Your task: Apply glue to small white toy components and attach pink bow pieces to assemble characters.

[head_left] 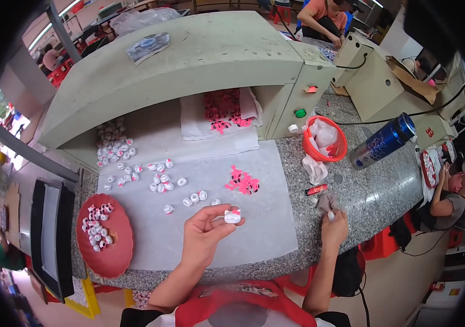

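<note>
My left hand (205,231) pinches a small white figurine piece (233,217) with pink spots between thumb and fingertips, above the white paper sheet (189,256). My right hand (335,229) is closed at the right of the sheet around a small white thing (331,216) whose kind I cannot make out. Its fingertips are by a crumpled grey-brown cloth (327,203). Several similar white pieces (161,182) lie in groups on the sheet. A loose pile of flat pink bits (242,181) lies beyond my left hand.
A pale green metal box (227,52) with an open front stands behind, holding more white pieces and a cloth (191,122) with pink bits. At left is a red scalloped plate (123,256). At right are a red-orange basket (343,144), a red tube (316,189) and a blue bottle (380,143).
</note>
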A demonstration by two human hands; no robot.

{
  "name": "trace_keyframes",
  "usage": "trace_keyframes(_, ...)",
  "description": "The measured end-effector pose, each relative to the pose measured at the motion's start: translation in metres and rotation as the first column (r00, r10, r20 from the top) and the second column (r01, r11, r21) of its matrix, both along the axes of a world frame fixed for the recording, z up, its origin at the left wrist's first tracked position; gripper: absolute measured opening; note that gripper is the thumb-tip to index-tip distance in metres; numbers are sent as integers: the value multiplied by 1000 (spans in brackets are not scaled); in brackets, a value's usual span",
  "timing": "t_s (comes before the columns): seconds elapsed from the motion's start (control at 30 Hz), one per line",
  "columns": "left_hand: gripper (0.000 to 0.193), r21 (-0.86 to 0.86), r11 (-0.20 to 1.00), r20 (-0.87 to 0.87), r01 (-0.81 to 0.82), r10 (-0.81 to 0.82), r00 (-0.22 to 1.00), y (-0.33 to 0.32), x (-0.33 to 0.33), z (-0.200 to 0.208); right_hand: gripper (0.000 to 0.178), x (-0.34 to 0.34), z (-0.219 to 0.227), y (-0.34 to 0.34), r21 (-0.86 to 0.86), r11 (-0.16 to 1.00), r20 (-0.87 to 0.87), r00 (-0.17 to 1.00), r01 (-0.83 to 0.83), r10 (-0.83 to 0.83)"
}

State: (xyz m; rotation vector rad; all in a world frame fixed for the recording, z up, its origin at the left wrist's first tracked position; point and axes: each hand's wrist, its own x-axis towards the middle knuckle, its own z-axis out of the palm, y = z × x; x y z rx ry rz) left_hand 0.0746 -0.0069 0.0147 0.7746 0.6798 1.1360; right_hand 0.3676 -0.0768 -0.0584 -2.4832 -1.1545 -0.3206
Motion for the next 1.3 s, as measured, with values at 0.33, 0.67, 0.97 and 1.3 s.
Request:
trace_keyframes(0.33, 34, 38, 999, -97, -9, 13, 995, -5, 3, 0, 9, -112, 79, 4, 526, 850, -850, 47, 22, 524)
trace_keyframes(0.67, 31, 346, 938, -187, 0, 69, 980, -18, -3, 6, 9, -156, 88, 16, 672, 737, -739, -128, -71, 661)
trace_keyframes(0.97, 25, 597, 802, -254, -7, 197, 947, -18, -3, -5, 10, -160, 97, 11, 672, 732, -739, -44, -111, 672)
trace_keyframes(1.3, 25, 455, 890, -256, -23, 156, 954, -14, -1, -1, 11, -162, 94, 13, 591, 803, -806, -35, -75, 590)
